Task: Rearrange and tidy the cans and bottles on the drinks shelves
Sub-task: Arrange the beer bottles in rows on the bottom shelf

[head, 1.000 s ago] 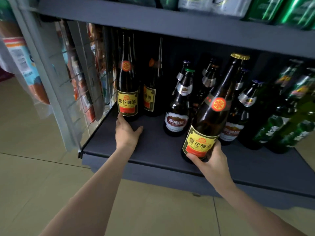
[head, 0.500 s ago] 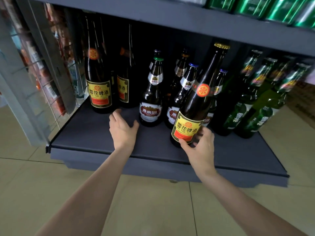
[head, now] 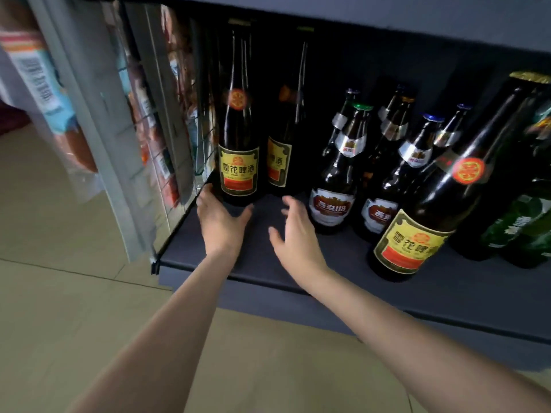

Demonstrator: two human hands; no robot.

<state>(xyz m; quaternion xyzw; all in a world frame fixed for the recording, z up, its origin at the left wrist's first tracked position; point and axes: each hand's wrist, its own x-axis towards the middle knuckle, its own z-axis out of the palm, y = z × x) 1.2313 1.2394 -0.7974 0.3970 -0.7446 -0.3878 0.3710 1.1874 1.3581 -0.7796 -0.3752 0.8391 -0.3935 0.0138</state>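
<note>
A dark bottom shelf (head: 328, 263) holds beer bottles. At its far left stands a tall brown bottle with a yellow label (head: 238, 144), with a second one (head: 283, 144) just behind and to its right. My left hand (head: 219, 222) is spread at the base of the front left bottle, thumb and fingers on either side of it. My right hand (head: 293, 231) hovers open over the shelf, holding nothing. A third tall yellow-label bottle (head: 432, 210) stands alone near the front edge on the right. Smaller brown bottles with red-and-white labels (head: 334, 186) fill the middle.
Green bottles (head: 524, 228) crowd the right end. A wire grid side panel (head: 167, 120) with hanging snack packets bounds the shelf on the left. The upper shelf (head: 387, 16) hangs low over the bottle tops. Beige floor tiles (head: 74, 263) lie below.
My right hand has let go of the tall yellow-label bottle, which now stands by the front edge, and has moved left. My left hand has reached to the base of the far-left bottle.
</note>
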